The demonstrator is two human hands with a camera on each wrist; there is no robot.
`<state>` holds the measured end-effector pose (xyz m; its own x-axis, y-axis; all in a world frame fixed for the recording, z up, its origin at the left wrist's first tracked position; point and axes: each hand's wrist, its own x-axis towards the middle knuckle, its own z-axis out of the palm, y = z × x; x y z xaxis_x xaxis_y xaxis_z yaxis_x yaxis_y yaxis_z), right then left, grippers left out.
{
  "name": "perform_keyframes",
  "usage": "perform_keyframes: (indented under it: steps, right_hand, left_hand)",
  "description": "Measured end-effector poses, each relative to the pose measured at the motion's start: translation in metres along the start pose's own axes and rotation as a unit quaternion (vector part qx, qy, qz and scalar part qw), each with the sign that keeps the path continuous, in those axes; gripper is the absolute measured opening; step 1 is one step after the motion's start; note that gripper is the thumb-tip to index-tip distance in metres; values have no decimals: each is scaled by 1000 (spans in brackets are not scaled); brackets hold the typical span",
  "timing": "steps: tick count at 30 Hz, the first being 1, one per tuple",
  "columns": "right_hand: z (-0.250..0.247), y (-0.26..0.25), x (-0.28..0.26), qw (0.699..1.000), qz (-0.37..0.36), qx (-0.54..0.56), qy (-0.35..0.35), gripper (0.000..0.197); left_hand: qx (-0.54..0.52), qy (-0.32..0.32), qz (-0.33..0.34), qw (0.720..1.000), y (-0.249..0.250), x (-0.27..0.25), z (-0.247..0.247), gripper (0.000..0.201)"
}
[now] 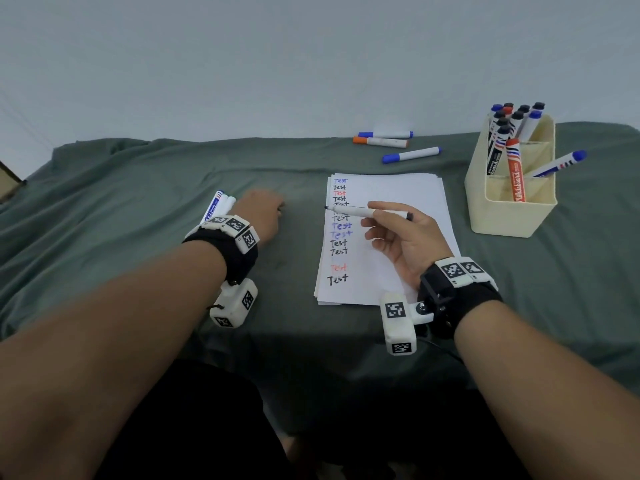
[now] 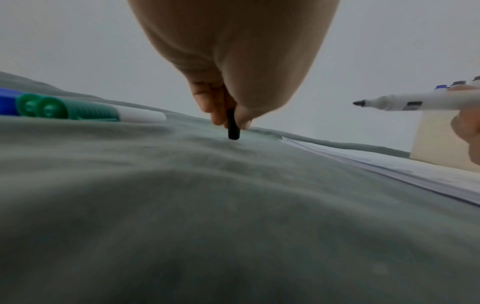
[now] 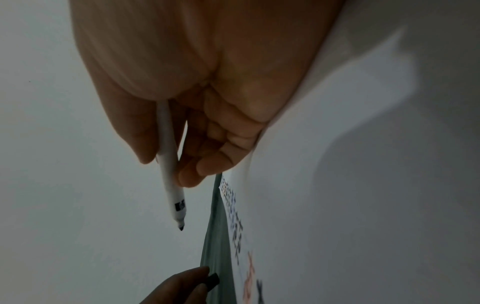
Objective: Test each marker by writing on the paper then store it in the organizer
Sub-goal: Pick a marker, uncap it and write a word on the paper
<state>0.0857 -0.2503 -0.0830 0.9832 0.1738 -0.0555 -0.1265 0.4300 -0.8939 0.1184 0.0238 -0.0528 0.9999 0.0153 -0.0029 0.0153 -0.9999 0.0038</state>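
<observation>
My right hand holds an uncapped black marker level above the paper, its tip pointing left over a column of "Test" words. The same marker lies between thumb and fingers in the right wrist view. My left hand rests on the green cloth left of the paper and pinches the black cap, which stands on end on the cloth. The cream organizer stands at the right with several markers in it.
Three capped markers lie on the cloth beyond the paper. More capped markers lie by my left wrist, green and blue ones in the left wrist view. A pale wall rises behind the table.
</observation>
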Motion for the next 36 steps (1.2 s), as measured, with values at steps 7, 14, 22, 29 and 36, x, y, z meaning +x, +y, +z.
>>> perform_keyframes:
  steps: [7,14,22,29,36]
  right_hand:
    - [0,3,0,1000,-6,-21,-15,21]
    - [0,4,0,998,-11,-41,-39,16]
    - [0,5,0,998,-14,-50,-45,16]
    - [3,6,0,994,-16,-91,-66,15]
    - [2,5,-1,988,-32,-138,-61,25]
  left_hand:
    - [-36,34,2,999,7,-3,-6,25]
    - [-173,43,79,981,28,-21,-6,21]
    - [-225,55,90,969,29,-25,-7,18]
    - [-206,37,131,969,37,-24,-4,20]
    - [-218,71,129,965,43,-22,-10,20]
